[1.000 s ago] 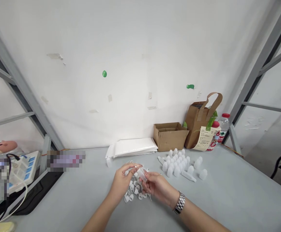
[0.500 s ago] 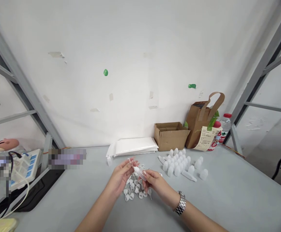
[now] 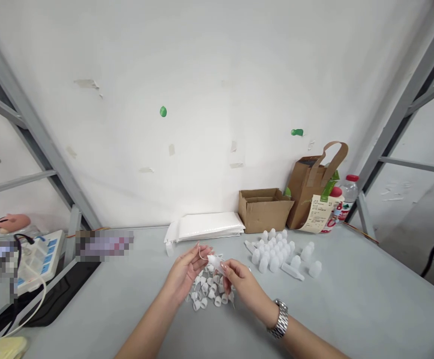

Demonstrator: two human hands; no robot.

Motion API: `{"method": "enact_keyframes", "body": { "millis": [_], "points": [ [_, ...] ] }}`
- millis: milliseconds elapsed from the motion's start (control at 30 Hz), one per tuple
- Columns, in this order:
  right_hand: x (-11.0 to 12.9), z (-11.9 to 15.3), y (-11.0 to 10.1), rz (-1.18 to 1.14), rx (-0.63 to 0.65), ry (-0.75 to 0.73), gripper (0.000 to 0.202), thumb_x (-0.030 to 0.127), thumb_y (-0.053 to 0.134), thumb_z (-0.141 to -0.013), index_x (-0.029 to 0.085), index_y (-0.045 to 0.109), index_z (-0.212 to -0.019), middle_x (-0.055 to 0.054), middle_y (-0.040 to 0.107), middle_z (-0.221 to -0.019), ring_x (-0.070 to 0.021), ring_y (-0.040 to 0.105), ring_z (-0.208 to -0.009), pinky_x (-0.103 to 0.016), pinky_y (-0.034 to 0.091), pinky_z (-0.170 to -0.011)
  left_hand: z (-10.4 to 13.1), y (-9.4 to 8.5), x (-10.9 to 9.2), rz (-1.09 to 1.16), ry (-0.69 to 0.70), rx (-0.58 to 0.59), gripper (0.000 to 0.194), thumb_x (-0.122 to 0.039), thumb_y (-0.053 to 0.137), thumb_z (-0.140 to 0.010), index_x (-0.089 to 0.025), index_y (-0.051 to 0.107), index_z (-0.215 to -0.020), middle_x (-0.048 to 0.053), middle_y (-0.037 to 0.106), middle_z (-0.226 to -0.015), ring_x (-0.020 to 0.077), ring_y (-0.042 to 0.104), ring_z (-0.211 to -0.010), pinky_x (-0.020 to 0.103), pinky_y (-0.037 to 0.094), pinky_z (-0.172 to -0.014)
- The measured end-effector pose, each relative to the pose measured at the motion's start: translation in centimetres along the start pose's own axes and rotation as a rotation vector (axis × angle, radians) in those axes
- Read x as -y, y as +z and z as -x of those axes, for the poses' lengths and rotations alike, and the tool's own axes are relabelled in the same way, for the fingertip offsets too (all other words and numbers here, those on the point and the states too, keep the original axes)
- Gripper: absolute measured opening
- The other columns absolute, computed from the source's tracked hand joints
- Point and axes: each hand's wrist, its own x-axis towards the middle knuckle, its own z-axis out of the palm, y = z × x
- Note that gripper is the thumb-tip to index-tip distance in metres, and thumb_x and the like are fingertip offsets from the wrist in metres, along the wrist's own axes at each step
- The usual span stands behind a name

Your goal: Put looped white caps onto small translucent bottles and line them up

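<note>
A small translucent white squeeze bottle (image 3: 216, 263) is held tilted in front of me, its nozzle end towards the left. My right hand (image 3: 236, 275) grips its body between thumb and fingers. At the nozzle end my left hand (image 3: 188, 269) pinches the end of a thin pale strand (image 3: 202, 255), which curves to the bottle's tip. Its other fingers extend behind the tip. Under my hands lies a pile of white caps (image 3: 204, 289), some with thin tails. To the right stand several white bottles (image 3: 274, 263) in a cluster, and one bottle (image 3: 292, 271) lies on its side.
A stack of white envelopes (image 3: 209, 225) lies against the wall beside an open cardboard box (image 3: 265, 214). Behind the bottles are a paper bag (image 3: 301, 187) and a red-capped drink bottle (image 3: 349, 192). A power strip (image 3: 47, 259) with cables sits at the left.
The strand between my left fingertips and the bottle's tip now bows in a curve. The right fingers have shifted slightly on the bottle.
</note>
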Motion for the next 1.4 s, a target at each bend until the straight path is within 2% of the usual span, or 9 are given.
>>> {"method": "enact_keyframes", "body": {
  "millis": [133, 233, 667, 900, 1033, 1167, 1267, 1400],
  "points": [
    [0.0, 0.3, 0.0, 0.057, -0.052, -0.033, 0.036, 0.053, 0.042, -0.081, 0.019, 0.044, -0.069, 0.006, 0.045, -0.051, -0.0102, 0.044, -0.047, -0.024, 0.038, -0.05, 0.3, 0.2, 0.0, -0.093, 0.051, 0.124, 0.02, -0.028, 0.063, -0.073, -0.011, 0.068, -0.082, 0.01, 0.071, -0.088, 0.0169, 0.065, -0.079, 0.025, 0.047, -0.077],
    [0.0, 0.3, 0.0, 0.068, -0.061, -0.039, 0.035, 0.053, 0.041, -0.082, 0.02, 0.043, -0.069, 0.006, 0.044, -0.051, -0.0103, 0.043, -0.047, -0.023, 0.037, -0.05, 0.6, 0.4, -0.1, -0.161, 0.074, 0.156, 0.027, -0.034, 0.065, -0.07, -0.01, 0.07, -0.083, 0.012, 0.071, -0.092, 0.0195, 0.064, -0.084, 0.026, 0.044, -0.082],
    [0.1, 0.5, -0.1, 0.113, -0.075, -0.049, 0.036, 0.053, 0.038, -0.083, 0.021, 0.043, -0.067, 0.005, 0.045, -0.051, -0.0116, 0.044, -0.048, -0.024, 0.037, -0.051, 1.0, 0.6, -0.4, -0.229, 0.119, 0.172, 0.027, -0.034, 0.064, -0.07, -0.011, 0.071, -0.082, 0.013, 0.07, -0.095, 0.0239, 0.062, -0.092, 0.032, 0.041, -0.088],
    [0.0, 0.5, 0.0, 0.205, -0.105, -0.051, 0.035, 0.052, 0.038, -0.084, 0.021, 0.044, -0.068, 0.005, 0.045, -0.05, -0.0124, 0.044, -0.048, -0.025, 0.036, -0.051, 1.1, 0.5, -0.5, -0.355, 0.172, 0.156, 0.023, -0.031, 0.063, -0.071, -0.012, 0.072, -0.078, 0.011, 0.072, -0.087, 0.0245, 0.062, -0.089, 0.033, 0.042, -0.086],
    [0.0, 0.5, 0.0, 0.247, -0.137, -0.06, 0.036, 0.052, 0.038, -0.084, 0.021, 0.046, -0.068, 0.004, 0.046, -0.051, -0.0131, 0.044, -0.05, -0.025, 0.035, -0.052, 1.1, 0.5, -0.1, -0.415, 0.218, 0.139, 0.024, -0.032, 0.061, -0.072, -0.014, 0.072, -0.082, 0.008, 0.072, -0.084, 0.0238, 0.063, -0.086, 0.031, 0.044, -0.082],
    [-0.3, 0.5, -0.1, 0.319, -0.143, -0.087, 0.034, 0.049, 0.037, -0.085, 0.02, 0.048, -0.07, 0.004, 0.047, -0.053, -0.0137, 0.045, -0.052, -0.026, 0.034, -0.052, 1.1, 0.6, 0.2, -0.45, 0.201, 0.14, 0.025, -0.033, 0.061, -0.073, -0.013, 0.072, -0.083, 0.008, 0.072, -0.086, 0.025, 0.062, -0.09, 0.031, 0.044, -0.082],
    [-0.2, 0.5, -0.1, 0.301, -0.126, -0.094, 0.035, 0.05, 0.037, -0.084, 0.02, 0.049, -0.073, 0.004, 0.046, -0.054, -0.0132, 0.044, -0.051, -0.025, 0.034, -0.051, 1.1, 0.8, 0.2, -0.388, 0.163, 0.148, 0.026, -0.034, 0.064, -0.07, -0.012, 0.072, -0.082, 0.01, 0.072, -0.089, 0.0261, 0.061, -0.094, 0.032, 0.043, -0.085],
    [0.3, 0.6, 0.0, 0.201, -0.09, -0.078, 0.036, 0.053, 0.038, -0.083, 0.02, 0.048, -0.074, 0.005, 0.043, -0.052, -0.012, 0.042, -0.049, -0.024, 0.035, -0.05, 1.1, 1.1, -0.3, -0.073, 0.088, 0.2, 0.034, -0.04, 0.057, -0.076, -0.01, 0.069, -0.087, 0.014, 0.067, -0.104, 0.0263, 0.059, -0.101, 0.034, 0.043, -0.09]
  ]
}}
